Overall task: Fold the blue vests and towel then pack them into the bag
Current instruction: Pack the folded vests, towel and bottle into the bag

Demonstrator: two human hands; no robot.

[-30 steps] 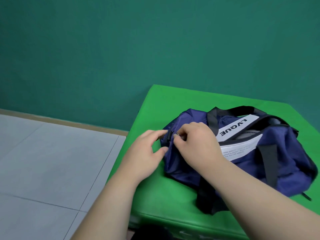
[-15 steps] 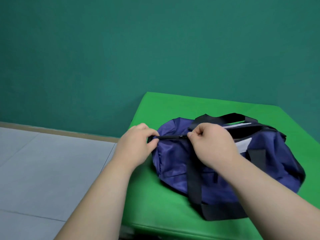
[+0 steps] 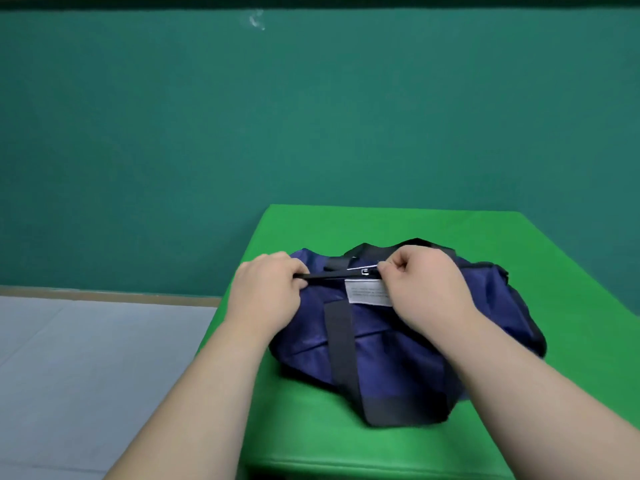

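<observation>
The bag (image 3: 398, 341) is set near the desk's (image 3: 381, 223) left edge. Its zip (image 3: 329, 276) is pinched at one end by the left hand (image 3: 266, 296), likely for tautness, while the slider (image 3: 365, 271) is pinched by the right hand (image 3: 422, 289).

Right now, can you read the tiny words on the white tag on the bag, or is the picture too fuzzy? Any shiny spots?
Head view: the white tag on the bag is too blurred to read. Head view: light is soft and even, no glare, only a pale smudge high on the wall. Head view: the left hand and right hand pinching the bag look soft-edged.
</observation>
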